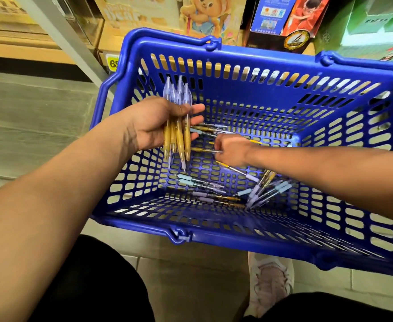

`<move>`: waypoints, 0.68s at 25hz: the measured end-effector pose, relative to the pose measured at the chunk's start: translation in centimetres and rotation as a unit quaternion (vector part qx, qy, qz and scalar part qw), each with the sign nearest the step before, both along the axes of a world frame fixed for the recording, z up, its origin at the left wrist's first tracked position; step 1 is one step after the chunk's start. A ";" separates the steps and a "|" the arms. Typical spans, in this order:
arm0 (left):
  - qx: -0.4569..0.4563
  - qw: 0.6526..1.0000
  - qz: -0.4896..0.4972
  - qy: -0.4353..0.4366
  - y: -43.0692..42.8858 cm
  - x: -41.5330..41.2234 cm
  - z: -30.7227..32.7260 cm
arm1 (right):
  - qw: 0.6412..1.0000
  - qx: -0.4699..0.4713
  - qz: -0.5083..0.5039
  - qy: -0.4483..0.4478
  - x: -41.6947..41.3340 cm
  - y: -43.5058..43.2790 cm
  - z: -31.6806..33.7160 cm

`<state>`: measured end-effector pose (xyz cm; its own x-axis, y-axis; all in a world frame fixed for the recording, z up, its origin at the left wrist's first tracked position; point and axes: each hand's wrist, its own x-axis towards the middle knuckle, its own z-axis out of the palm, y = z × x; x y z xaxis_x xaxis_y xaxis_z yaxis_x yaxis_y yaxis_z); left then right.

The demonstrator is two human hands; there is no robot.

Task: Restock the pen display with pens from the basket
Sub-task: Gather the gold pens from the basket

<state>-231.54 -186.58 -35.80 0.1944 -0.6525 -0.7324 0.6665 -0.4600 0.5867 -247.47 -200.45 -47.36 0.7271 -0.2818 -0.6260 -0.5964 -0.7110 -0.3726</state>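
Note:
A blue plastic basket [248, 66] stands on the floor in front of me. My left hand [153, 124] grips a bundle of yellow pens [178, 135] with clear purple tops, held upright above the basket's left side. My right hand [231, 149] reaches down into the basket and pinches one yellow pen [204, 150] lying on the bottom. Several loose pens [255, 189] with yellow, pale blue and lilac grips are scattered over the basket floor. The pen display is not in view.
Low shelves behind the basket hold boxed goods: a cartoon bear box [204, 15], a dark box [281, 22] and green boxes [371, 26]. A yellow price tag [113, 63] sits on the shelf edge. My shoe [269, 282] stands on the tiled floor below the basket.

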 end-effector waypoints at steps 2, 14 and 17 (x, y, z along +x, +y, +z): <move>-0.012 1.000 -0.002 -0.008 -0.1 -0.1 0.0 | 0.995 0.058 -0.058 -0.048 0.2 -1.0 0.8; 0.019 0.999 -0.027 -0.012 0.0 -0.5 -0.4 | 0.830 0.447 -0.262 -0.205 2.4 -3.2 5.9; 0.013 1.000 -0.008 0.008 0.1 -0.2 -0.3 | 0.799 0.491 -0.264 -0.225 2.9 -2.5 6.7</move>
<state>-231.73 -186.46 -36.10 0.1727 -0.6364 -0.7518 0.6685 -0.4848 0.5640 -244.53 -202.93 -40.71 0.8826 -0.1572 -0.4431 -0.3659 0.3622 -0.8573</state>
